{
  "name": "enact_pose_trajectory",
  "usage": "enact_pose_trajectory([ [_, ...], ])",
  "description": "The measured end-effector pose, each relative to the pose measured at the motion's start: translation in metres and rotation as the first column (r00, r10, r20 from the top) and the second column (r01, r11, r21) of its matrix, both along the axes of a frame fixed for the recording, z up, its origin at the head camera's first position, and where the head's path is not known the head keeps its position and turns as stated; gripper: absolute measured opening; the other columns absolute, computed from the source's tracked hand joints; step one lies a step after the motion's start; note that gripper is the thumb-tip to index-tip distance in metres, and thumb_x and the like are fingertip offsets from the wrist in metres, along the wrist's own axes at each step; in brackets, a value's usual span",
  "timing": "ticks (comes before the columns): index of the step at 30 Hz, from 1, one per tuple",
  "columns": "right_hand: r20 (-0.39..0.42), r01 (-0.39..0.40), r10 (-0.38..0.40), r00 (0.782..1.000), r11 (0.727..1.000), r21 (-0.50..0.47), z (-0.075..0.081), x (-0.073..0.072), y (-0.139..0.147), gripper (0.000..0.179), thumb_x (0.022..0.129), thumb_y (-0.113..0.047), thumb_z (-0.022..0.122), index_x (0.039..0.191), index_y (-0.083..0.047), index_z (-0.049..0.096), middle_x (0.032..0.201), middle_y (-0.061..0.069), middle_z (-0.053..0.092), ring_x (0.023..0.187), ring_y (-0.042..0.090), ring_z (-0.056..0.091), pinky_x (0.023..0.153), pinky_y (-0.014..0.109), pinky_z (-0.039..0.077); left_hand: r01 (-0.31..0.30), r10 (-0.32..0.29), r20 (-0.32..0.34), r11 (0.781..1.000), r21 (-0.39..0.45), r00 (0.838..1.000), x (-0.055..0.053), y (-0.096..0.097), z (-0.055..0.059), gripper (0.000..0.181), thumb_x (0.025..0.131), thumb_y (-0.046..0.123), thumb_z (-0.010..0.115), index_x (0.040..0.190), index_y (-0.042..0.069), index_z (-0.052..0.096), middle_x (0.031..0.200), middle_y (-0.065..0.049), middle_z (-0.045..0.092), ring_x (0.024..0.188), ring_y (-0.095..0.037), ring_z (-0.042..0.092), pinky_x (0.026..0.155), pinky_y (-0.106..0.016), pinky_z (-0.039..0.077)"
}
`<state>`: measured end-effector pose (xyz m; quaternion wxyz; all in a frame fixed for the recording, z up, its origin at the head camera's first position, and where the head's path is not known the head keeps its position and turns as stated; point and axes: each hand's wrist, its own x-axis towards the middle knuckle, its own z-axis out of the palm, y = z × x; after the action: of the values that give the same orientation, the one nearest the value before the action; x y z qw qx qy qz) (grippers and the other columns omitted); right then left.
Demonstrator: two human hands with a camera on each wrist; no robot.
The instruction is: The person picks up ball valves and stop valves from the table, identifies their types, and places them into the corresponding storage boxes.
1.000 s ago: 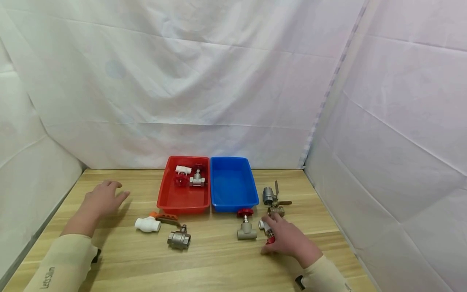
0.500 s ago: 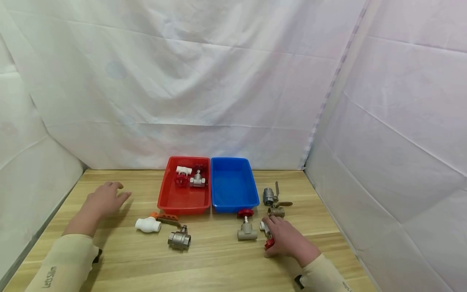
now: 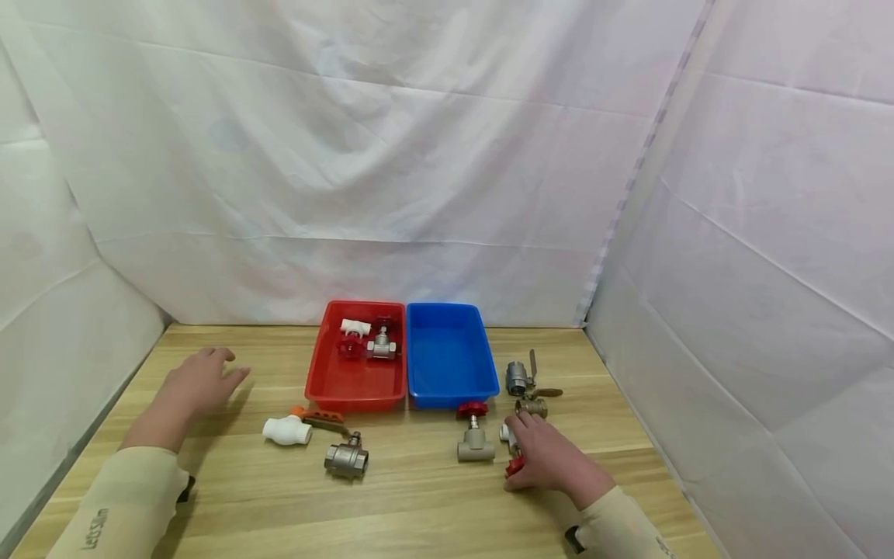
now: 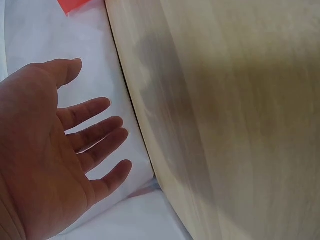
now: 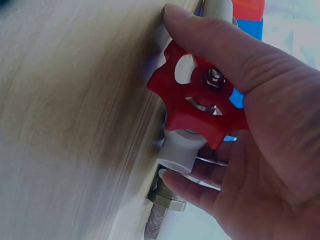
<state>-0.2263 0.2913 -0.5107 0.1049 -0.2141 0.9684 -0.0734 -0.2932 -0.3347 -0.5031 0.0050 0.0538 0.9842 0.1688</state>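
My right hand (image 3: 555, 458) holds a white plastic valve with a red handwheel at the right of the table, partly hidden by the hand. In the right wrist view the red handwheel (image 5: 185, 110) sits between my thumb and fingers, with the white valve body (image 5: 180, 150) behind it against the tabletop. My left hand (image 3: 199, 380) hovers over the left of the table, fingers loosely spread and holding nothing; its palm (image 4: 45, 160) faces the left wrist camera. Nearest to it is a white ball valve (image 3: 286, 431) with an orange handle.
A red tray (image 3: 352, 392) holds two handwheel valves. Beside it stands a blue tray (image 3: 447, 357). A metal ball valve (image 3: 347, 460) lies front left, a beige handwheel valve (image 3: 476, 446) left of my right hand. A grey lever valve (image 3: 517, 378) and a brass one (image 3: 534, 407) lie behind that hand.
My right fingers have closed in around the white valve, and its red handwheel has shifted slightly toward the near side. My left hand stays in about the same place.
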Motion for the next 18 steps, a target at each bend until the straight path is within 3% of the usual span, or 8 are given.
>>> enact_pose_trajectory([
  [5,0.014,0.023,-0.023,1.0,1.0,-0.014,0.003,0.0,0.001,0.112,0.071,-0.055,0.103,0.153,0.004,0.054,0.154,0.03,0.056,0.145,0.051,0.051,0.12,0.066,0.044,0.002,-0.002,-0.008,1.0,0.003,1.0,-0.001,-0.001,-0.002,0.065,0.115,0.041,0.056,0.142,-0.018,0.053,0.145,-0.05,0.045,0.126,-0.07,0.05,0.092,-0.081,0.048],
  [10,0.012,0.034,-0.034,0.999,0.998,-0.043,0.018,0.001,-0.002,0.109,0.072,-0.053,0.102,0.153,0.001,0.055,0.154,0.027,0.056,0.146,0.049,0.052,0.12,0.064,0.045,0.007,-0.007,-0.014,1.0,0.011,1.0,-0.003,-0.003,-0.006,0.065,0.115,0.041,0.056,0.142,-0.018,0.053,0.145,-0.049,0.046,0.126,-0.07,0.05,0.092,-0.081,0.048],
  [15,-0.016,-0.008,0.006,1.0,0.994,-0.106,0.04,-0.001,-0.01,0.1,0.076,-0.046,0.103,0.151,0.0,0.055,0.138,0.015,0.063,0.124,0.034,0.061,0.108,0.058,0.054,0.008,-0.008,-0.01,1.0,0.019,1.0,-0.004,-0.005,-0.007,0.065,0.114,0.042,0.056,0.141,-0.018,0.054,0.144,-0.049,0.047,0.125,-0.07,0.051,0.091,-0.081,0.049],
  [18,-0.003,-0.027,0.027,1.0,0.99,-0.141,0.053,-0.005,-0.018,0.1,0.078,-0.046,0.102,0.153,0.0,0.054,0.138,0.014,0.062,0.123,0.031,0.06,0.107,0.056,0.055,0.005,-0.005,-0.004,1.0,0.025,1.0,-0.004,-0.005,-0.006,0.064,0.114,0.04,0.057,0.141,-0.018,0.054,0.143,-0.049,0.047,0.124,-0.07,0.051,0.091,-0.081,0.049],
])
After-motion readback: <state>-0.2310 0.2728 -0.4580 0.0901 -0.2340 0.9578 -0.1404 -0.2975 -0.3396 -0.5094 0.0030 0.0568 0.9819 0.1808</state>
